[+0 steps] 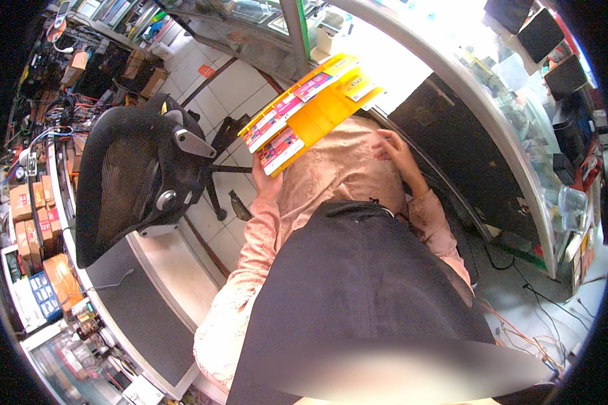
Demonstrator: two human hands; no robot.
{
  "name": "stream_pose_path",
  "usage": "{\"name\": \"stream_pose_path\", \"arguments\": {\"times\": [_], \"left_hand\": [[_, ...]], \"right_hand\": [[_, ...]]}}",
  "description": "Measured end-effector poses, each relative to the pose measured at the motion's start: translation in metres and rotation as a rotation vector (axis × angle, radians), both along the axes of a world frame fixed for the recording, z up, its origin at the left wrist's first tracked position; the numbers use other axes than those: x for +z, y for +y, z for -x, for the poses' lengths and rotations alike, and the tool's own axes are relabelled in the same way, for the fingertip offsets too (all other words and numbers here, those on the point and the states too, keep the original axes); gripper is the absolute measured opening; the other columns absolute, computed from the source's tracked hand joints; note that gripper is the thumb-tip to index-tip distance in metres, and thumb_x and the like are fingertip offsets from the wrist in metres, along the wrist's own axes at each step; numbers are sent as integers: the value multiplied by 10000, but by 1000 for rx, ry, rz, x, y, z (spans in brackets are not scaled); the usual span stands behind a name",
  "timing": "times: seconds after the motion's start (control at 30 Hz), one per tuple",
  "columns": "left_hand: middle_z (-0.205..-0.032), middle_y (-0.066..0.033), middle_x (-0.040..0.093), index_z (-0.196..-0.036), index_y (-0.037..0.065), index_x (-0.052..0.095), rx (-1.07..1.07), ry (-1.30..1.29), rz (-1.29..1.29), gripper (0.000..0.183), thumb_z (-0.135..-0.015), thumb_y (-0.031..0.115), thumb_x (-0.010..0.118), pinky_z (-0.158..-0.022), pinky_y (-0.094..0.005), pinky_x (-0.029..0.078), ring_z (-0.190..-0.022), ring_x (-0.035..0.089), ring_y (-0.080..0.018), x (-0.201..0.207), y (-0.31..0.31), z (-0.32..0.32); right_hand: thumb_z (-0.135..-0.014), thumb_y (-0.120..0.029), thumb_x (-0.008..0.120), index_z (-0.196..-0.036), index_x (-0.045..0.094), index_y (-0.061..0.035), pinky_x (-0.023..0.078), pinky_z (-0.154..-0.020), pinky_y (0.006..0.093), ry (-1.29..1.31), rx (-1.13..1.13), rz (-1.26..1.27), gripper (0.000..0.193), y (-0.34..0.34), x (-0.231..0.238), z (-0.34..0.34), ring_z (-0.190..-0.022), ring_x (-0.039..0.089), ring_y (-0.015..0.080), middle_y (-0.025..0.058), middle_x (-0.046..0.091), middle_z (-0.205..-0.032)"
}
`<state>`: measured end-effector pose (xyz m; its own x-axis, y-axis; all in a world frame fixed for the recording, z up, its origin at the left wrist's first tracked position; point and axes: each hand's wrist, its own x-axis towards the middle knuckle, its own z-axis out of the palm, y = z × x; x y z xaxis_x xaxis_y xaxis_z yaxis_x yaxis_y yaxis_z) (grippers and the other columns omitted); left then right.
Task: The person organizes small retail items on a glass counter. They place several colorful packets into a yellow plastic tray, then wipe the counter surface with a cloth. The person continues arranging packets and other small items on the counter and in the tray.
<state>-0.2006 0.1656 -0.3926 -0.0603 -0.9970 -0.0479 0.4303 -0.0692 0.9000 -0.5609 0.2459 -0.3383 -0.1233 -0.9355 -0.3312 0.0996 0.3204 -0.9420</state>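
A long yellow plastic rack (323,115) with red and white printed labels slants across the middle, in front of my body. My left hand (266,177) is closed on its lower left end, and most of the fingers are hidden behind the rack. Its far right end rises toward the glass counter. My right hand (397,156) is empty, its fingers loosely apart, close to the light brown patterned clothing (344,162) that I wear. It is apart from the rack. A dark cloth hangs over my front below both hands.
A black mesh office chair (138,175) stands at the left on white tiles (233,91). Curving along the right is a glass display counter (500,128) with a dark lower panel. Loose cables (540,297) lie on the floor at the lower right. Cluttered shelves with cardboard boxes (30,223) line the far left.
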Motion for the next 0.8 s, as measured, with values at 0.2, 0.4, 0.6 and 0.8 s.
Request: {"name": "stream_pose_path", "arguments": {"times": [0.2,0.4,0.6,0.8], "left_hand": [[-1153,-45,617,-1250,93,513,-65,370,-222,429,-1024,430,373,-958,-366,483,-1068,616,-211,-3,-32,52],[-1250,-69,565,-1296,77,468,-197,513,-304,506,-1012,479,349,-954,-365,475,-1151,567,-208,-3,-54,101],[-1354,-59,526,-1376,96,429,-229,473,-320,568,-999,514,352,-1060,-415,373,-1234,510,-235,-7,-73,170],[-1331,-34,541,-1361,110,448,-323,438,-298,585,-979,548,381,-993,-396,427,-1178,547,-212,-20,-98,227]], "right_hand": [[-961,-107,536,-1249,552,-30,526,-780,272,86,-30,8,299,47,-32,-2,-899,637,146,74,658,-1015],[-944,-102,555,-1177,589,-15,491,-769,254,130,-143,-11,252,58,-41,-13,-834,600,115,55,652,-958],[-924,-64,553,-1055,635,0,483,-783,277,275,-217,20,168,56,-50,-28,-850,599,136,51,653,-919],[-877,-128,595,-971,677,-13,491,-851,375,585,-220,147,169,52,-28,-31,-932,637,302,134,673,-988]]}}
